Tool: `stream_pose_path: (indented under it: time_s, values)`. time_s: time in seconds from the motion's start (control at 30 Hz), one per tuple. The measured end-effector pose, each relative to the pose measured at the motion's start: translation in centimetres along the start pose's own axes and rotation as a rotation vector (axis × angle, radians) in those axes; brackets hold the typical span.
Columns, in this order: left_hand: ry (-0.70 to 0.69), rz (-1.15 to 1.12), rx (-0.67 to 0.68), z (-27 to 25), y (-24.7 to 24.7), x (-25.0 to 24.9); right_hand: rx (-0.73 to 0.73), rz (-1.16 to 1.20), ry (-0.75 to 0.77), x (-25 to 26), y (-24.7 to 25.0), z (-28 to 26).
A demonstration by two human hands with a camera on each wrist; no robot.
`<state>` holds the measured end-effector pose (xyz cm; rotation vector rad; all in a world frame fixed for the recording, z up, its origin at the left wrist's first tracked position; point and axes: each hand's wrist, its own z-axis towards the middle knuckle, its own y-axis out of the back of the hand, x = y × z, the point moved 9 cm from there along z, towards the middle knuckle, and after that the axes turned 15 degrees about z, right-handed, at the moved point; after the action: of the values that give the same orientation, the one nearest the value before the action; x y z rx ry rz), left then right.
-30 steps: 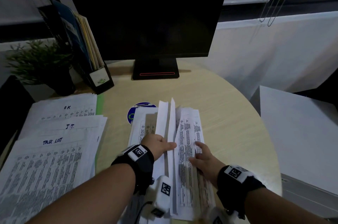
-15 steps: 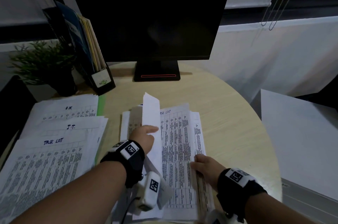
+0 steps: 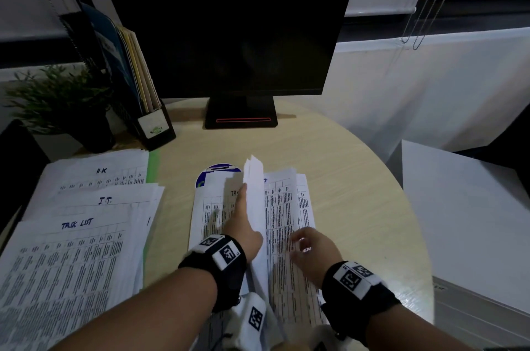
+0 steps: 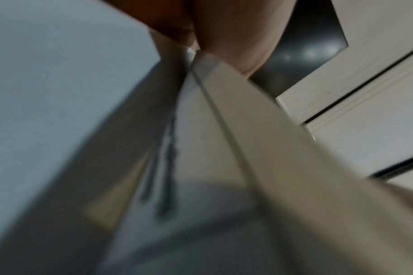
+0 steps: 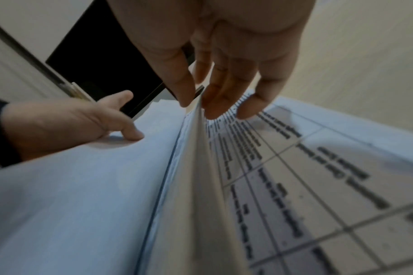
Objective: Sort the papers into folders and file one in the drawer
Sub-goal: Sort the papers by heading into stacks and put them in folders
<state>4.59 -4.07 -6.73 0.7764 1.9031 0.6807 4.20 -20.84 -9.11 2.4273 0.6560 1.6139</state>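
A stack of printed papers (image 3: pixel 286 207) lies in the middle of the round table (image 3: pixel 358 178). Several lifted sheets (image 3: pixel 253 181) stand nearly upright along its centre. My left hand (image 3: pixel 243 218) is on their left side and holds them up; the left wrist view shows the lifted sheets (image 4: pixel 224 93) running between its fingers (image 4: pixel 236 37). My right hand (image 3: pixel 307 247) hovers blurred over the right half. In the right wrist view, my right hand (image 5: pixel 200 104) has its thumb and straight fingers on either side of a raised sheet's edge (image 5: pixel 195 167). My left hand (image 5: pixel 71 122) rests on the sheets' blank back.
Three labelled piles lie at the left: "TASK LIST" (image 3: pixel 77 264), "J.T." (image 3: pixel 106 201) and one at the back (image 3: pixel 100 171), over a green folder's edge (image 3: pixel 153 161). Behind stand a monitor (image 3: pixel 226 35), a file holder with folders (image 3: pixel 137 78) and a plant (image 3: pixel 57 101). A white cabinet (image 3: pixel 459 221) is at the right.
The sheet that leaned left half a second ago now stands more upright in a bunch. My left hand reached farther along it. My right hand lifted off the stack and moved left.
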Motion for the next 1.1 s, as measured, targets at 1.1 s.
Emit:
stream_pose_path:
  time_s: [1.1]
  values:
    - [0.013,-0.227,0.067,1.0,-1.0,0.4,-0.029,0.438,-0.096,-1.6,-2.4,1.1]
